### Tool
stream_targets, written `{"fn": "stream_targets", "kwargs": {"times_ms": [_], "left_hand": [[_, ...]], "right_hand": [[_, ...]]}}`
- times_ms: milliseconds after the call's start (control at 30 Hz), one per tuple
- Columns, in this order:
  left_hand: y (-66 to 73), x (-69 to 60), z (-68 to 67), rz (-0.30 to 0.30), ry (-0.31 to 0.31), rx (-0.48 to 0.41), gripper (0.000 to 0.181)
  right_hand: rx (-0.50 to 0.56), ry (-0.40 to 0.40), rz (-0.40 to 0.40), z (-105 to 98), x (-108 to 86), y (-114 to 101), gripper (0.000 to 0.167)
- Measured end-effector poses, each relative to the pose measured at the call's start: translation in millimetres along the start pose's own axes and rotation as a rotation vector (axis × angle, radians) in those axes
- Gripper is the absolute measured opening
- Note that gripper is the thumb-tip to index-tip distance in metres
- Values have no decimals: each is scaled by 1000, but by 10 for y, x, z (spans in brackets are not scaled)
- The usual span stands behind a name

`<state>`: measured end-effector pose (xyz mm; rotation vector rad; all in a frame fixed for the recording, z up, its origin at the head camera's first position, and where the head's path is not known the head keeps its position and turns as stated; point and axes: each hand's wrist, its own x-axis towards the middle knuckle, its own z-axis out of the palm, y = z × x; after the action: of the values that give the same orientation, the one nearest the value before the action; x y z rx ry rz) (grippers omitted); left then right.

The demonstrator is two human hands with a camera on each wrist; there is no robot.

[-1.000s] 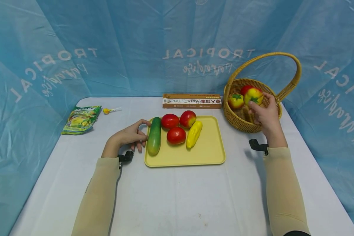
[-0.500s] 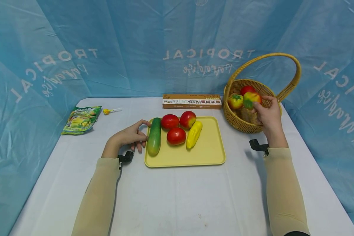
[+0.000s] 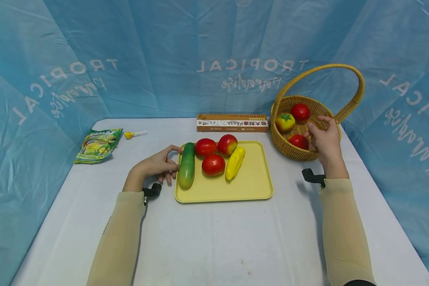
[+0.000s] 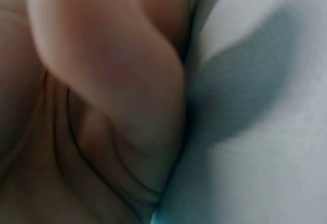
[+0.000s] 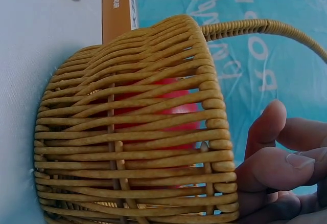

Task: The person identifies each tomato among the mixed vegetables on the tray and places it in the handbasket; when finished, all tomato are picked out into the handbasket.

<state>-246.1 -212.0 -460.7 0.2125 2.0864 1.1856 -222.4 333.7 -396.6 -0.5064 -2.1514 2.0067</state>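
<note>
In the head view my left hand (image 3: 157,163) stays at the left rim of the yellow tray (image 3: 243,190). Its index finger and thumb touch the edge there, close beside a green cucumber (image 3: 187,167). The left wrist view shows only loosely bent fingers (image 4: 112,65) near the white cloth. My right hand (image 3: 324,137) is over the right side of the wicker basket (image 3: 289,153), fingers apart and holding nothing. Just below them lies a red fruit (image 3: 298,141). Another red fruit (image 3: 300,113) and a yellow-red fruit with a green leafy top (image 3: 285,122) are also inside.
On the tray lie red tomato-like fruits (image 3: 213,165), a red-yellow fruit (image 3: 227,144) and a long yellow pepper-like piece (image 3: 235,163). A pasta box (image 3: 232,123) stands behind. A lollipop (image 3: 129,135) and green packet (image 3: 99,145) lie left. The basket's handle (image 3: 359,85) arches high.
My right hand turned the red-yellow fruit with the green top, then let it drop into the front of the basket, where its red side shows. The left hand has not moved.
</note>
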Motion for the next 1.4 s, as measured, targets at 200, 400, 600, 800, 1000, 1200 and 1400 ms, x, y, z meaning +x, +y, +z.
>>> {"fn": "stream_targets", "kwargs": {"times_ms": [200,400,600,800,1000,1200,1400], "left_hand": [[-4,-16,11,0,5,2,65],[-6,-30,23,0,12,10,65],[8,-45,35,-1,21,26,65],[20,-43,32,-6,22,23,65],[33,-28,19,-18,16,17,65],[40,-38,26,-13,13,15,65],[34,-35,24,-14,10,13,64]], "right_hand": [[-8,-9,-1,12,-21,-19,59],[5,-45,-35,77,-117,-114,65],[0,-115,-100,248,-245,-223,62],[-55,-202,-117,455,-366,-296,57],[-19,-344,-96,695,-484,-288,60],[-37,-512,-60,960,-584,-167,69],[-94,-652,-30,1242,-697,-26,69]]}}
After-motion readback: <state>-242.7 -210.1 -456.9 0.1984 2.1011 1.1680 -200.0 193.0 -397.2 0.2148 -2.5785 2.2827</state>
